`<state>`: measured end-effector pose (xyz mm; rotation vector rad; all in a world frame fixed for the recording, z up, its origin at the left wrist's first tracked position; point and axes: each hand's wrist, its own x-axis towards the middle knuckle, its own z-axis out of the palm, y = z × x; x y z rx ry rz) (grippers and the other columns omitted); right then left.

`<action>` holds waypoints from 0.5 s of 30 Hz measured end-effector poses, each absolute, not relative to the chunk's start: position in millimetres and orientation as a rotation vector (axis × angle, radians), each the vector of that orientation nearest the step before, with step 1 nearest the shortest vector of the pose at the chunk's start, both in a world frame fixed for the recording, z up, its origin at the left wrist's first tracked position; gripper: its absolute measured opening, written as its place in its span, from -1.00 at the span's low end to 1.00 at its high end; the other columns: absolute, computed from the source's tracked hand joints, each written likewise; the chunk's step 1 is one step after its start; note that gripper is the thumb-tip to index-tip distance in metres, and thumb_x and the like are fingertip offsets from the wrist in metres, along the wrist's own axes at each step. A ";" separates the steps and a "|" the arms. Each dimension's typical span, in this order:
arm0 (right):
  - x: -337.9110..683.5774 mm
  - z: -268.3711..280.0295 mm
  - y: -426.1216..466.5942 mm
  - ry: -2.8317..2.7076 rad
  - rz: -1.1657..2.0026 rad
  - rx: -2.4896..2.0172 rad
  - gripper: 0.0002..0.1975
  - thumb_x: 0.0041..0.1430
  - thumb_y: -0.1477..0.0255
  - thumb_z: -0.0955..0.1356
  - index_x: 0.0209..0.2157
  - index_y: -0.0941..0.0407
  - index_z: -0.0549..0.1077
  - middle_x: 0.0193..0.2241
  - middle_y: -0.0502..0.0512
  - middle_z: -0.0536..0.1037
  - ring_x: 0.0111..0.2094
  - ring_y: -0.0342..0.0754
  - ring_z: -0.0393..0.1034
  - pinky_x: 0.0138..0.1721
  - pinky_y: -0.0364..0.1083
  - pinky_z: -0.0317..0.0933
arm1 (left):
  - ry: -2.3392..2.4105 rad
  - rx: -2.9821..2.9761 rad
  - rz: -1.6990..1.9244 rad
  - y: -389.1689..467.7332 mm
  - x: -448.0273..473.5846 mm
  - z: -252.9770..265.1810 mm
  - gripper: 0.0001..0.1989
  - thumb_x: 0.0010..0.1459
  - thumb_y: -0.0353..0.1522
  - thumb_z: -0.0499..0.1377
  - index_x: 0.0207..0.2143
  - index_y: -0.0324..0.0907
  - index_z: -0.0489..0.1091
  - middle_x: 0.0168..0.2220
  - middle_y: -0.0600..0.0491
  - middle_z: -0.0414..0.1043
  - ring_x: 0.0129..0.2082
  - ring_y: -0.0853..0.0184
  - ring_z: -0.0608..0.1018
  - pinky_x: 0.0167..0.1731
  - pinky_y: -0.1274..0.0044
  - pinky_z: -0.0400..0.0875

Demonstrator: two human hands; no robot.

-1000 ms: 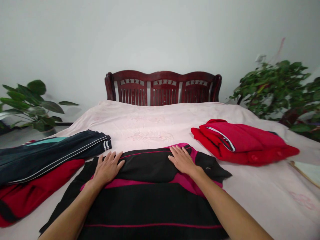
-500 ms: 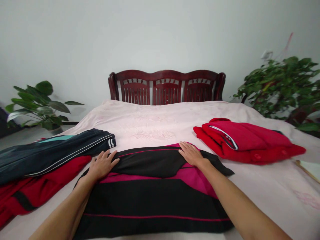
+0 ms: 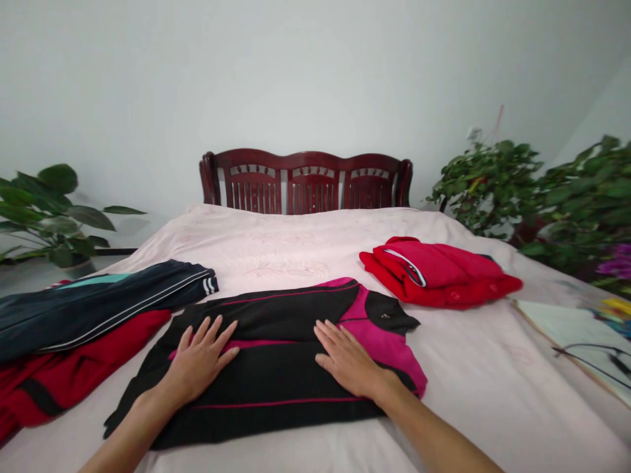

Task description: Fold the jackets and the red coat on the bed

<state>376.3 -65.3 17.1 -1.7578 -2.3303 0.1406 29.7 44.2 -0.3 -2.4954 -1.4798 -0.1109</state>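
A black and magenta jacket [image 3: 276,374] lies spread on the bed, its sleeves folded in and its collar end toward the right. My left hand [image 3: 202,358] rests flat on the jacket's left part, fingers apart. Lying flat across its middle, near the magenta chest panel, is my right hand [image 3: 348,358], with fingers stretched out. Neither hand grips the cloth. Just left of the jacket are dark navy clothes with white stripes [image 3: 138,299], on top of a red garment [image 3: 98,355].
Folded red clothes [image 3: 444,272] are stacked on the pink bedsheet [image 3: 280,243] at right. Farther right lie an open book [image 3: 552,322] and a pair of glasses [image 3: 596,351]. A dark wooden headboard [image 3: 310,180] stands behind, with potted plants [image 3: 488,180] on both sides.
Both hands have moved nearer to me over the jacket, the right one also leftward. The jacket's far sleeve now lies flatter and its collar end shows. The view has shifted slightly right.
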 end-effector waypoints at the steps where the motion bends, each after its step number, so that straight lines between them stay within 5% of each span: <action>1: 385.4 11.0 -68.8 -2.304 0.149 -1.812 -0.38 0.38 0.13 0.10 0.35 0.15 0.07 0.36 0.15 0.04 0.37 0.04 -0.11 0.35 0.13 -0.14 | -1.473 -2.477 -0.129 40.5 29.4 -6.5 -0.41 0.29 -0.11 -0.03 0.33 0.00 0.10 0.35 -0.14 0.08 0.34 -0.05 0.13 0.22 0.03 -0.03; 4: 422.8 1.6 -71.5 -2.170 0.094 -1.955 -0.38 0.35 0.16 0.15 0.32 0.18 0.14 0.34 0.20 0.12 0.35 0.08 -0.02 0.32 0.13 -0.08 | -1.436 -2.427 -0.201 38.0 25.7 -19.0 -0.42 0.31 -0.12 -0.05 0.32 -0.07 0.12 0.34 -0.22 0.09 0.33 -0.07 0.16 0.20 0.00 0.00; 9: 476.6 22.2 -70.2 -1.766 -0.102 -2.132 -0.55 0.35 0.33 0.09 0.03 0.08 0.50 0.06 0.15 0.52 0.09 0.03 0.38 0.14 -0.01 0.18 | -1.386 -2.381 -0.240 39.6 25.8 -21.4 -0.42 0.30 -0.12 -0.05 0.31 -0.10 0.16 0.32 -0.25 0.13 0.31 -0.10 0.19 0.17 -0.03 0.03; 12: 500.3 40.6 -64.5 -1.433 -0.183 -2.409 -0.54 0.35 0.34 0.08 -0.02 0.15 0.51 -0.01 0.29 0.54 0.06 0.14 0.38 0.11 0.07 0.16 | -1.388 -2.354 -0.236 38.1 27.6 -20.9 -0.43 0.31 -0.12 -0.05 0.31 -0.09 0.16 0.32 -0.25 0.14 0.30 -0.07 0.21 0.18 -0.02 0.03; 15: 520.5 50.6 -52.2 -1.295 0.077 -2.594 -0.54 0.29 0.22 0.19 -0.14 0.25 0.56 -0.10 0.47 0.55 0.05 0.32 0.37 0.09 0.23 0.11 | -1.392 -2.357 -0.267 37.5 27.6 -21.9 -0.43 0.31 -0.13 -0.05 0.30 -0.10 0.17 0.31 -0.26 0.15 0.30 -0.06 0.23 0.18 -0.02 0.03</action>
